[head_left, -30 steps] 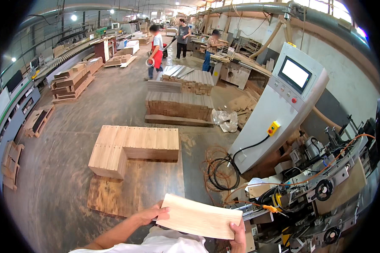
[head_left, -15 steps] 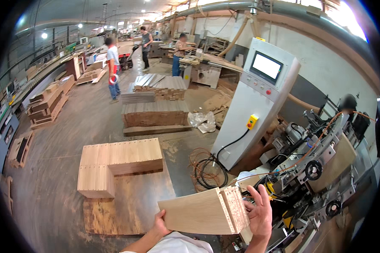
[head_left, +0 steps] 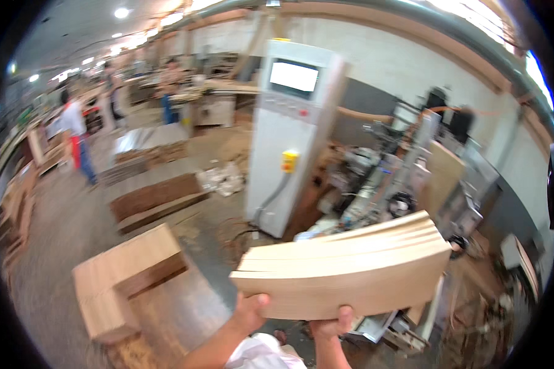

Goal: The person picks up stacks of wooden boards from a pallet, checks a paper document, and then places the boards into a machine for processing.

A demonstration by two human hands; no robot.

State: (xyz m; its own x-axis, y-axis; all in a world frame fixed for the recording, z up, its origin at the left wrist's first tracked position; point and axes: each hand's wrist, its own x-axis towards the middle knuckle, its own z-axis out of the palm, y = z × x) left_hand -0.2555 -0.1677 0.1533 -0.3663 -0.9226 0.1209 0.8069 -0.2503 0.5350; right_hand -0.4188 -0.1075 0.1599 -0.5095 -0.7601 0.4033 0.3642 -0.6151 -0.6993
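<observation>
A stack of several light wood-grain boards (head_left: 345, 280) is held up in front of me, long edges upward. My left hand (head_left: 250, 312) grips its left end from below, thumb on the near face. My right hand (head_left: 333, 323) supports the underside near the middle, its thumb also on the near face and its fingers hidden beneath. To the left, more boards of the same kind form an L-shaped pile (head_left: 126, 270) on a worn brown panel (head_left: 184, 310) near the floor.
Ahead stands a grey control cabinet (head_left: 289, 135) with a screen and buttons. At right is a machine with black handwheels (head_left: 402, 204). Low stacks of wood strips (head_left: 157, 197) lie beyond the pile, beside crumpled plastic (head_left: 221, 178). A person (head_left: 77, 135) stands far left, others further back.
My view has swung right. The boards have been turned and raised, their long edges now up. My right hand, earlier with raised fingers at the right end, now grips from below.
</observation>
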